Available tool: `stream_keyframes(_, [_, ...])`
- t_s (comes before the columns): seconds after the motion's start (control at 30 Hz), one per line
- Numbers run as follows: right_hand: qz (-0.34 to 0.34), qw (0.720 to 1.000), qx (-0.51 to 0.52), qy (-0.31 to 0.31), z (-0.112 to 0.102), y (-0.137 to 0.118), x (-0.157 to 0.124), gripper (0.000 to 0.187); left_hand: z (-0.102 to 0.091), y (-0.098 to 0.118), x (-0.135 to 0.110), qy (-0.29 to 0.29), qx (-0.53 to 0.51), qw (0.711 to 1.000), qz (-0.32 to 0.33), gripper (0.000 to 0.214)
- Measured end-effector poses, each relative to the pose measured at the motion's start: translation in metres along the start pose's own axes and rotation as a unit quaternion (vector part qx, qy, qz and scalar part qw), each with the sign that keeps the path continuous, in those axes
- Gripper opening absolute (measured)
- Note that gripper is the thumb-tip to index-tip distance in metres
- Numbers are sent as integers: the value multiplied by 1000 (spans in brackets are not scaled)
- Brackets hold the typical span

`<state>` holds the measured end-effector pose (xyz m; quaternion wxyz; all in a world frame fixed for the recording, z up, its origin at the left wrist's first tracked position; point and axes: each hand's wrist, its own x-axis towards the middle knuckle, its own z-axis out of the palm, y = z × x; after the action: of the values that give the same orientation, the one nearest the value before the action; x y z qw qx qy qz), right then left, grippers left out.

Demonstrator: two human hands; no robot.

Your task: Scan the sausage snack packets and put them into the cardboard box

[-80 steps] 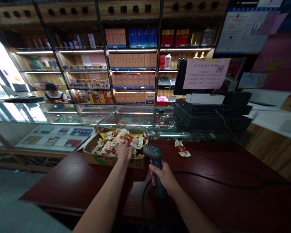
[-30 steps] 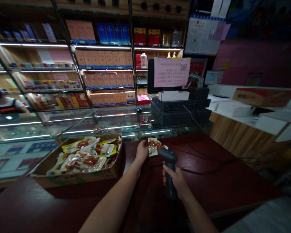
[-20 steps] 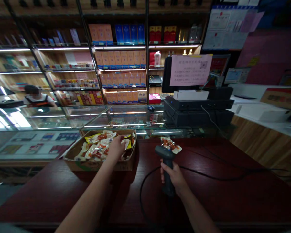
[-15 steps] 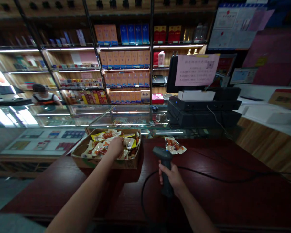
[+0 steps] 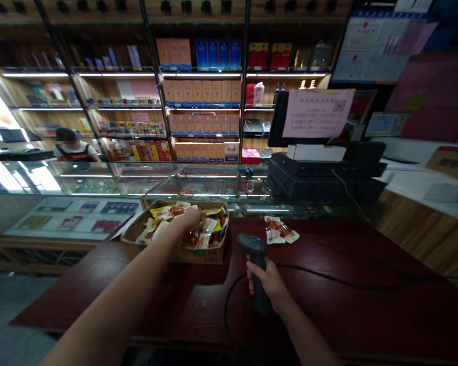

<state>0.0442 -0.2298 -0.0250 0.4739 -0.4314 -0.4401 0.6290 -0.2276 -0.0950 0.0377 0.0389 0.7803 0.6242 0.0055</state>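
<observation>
My right hand (image 5: 269, 284) is wrapped around the handle of a dark grey barcode scanner (image 5: 255, 254), which I hold upright over the table. Its head points away to the left. My left hand (image 5: 192, 220) reaches into a cardboard box (image 5: 198, 255) on the table's left part, touching vacuum-sealed snack packets (image 5: 206, 234). The fingertips are hidden among them, so their grip does not show. Clear, white and yellow wrappers with reddish-brown food inside fill the box. To the right of the scanner, more packets (image 5: 279, 231) of the same sort lie on the table.
A black cable (image 5: 328, 277) runs across the dark red table (image 5: 168, 305). Beyond it stand a glass display counter (image 5: 209, 178) and a black checkout machine (image 5: 324, 178) bearing a pink notice (image 5: 316, 113). Behind the counter at left is a person (image 5: 74, 150). Stocked shelves line the wall.
My left hand has shifted slightly to the right and farther across the packets in the box. My right hand still holds the scanner. The whole view has swung a little to the left.
</observation>
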Motion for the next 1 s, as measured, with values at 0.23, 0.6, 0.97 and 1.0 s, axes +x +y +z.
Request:
stream_keyframes(0.23, [0, 1000, -3, -1, 1, 1, -5, 49, -4, -1, -1, 93, 17, 993, 75, 21])
stream_keyframes(0.6, [-5, 1000, 6, -11, 8, -9, -5, 53, -20, 55, -31, 417, -626, 652, -94, 35])
stream_keyframes(0.97, [-56, 994, -15, -89, 34, -40, -12, 43, 46, 80, -91, 238, -720, 649, -61, 33])
stream_keyframes(1.0, [-56, 995, -14, -87, 35, -41, -12, 43, 47, 78, -90, 235, -722, 648, -60, 34])
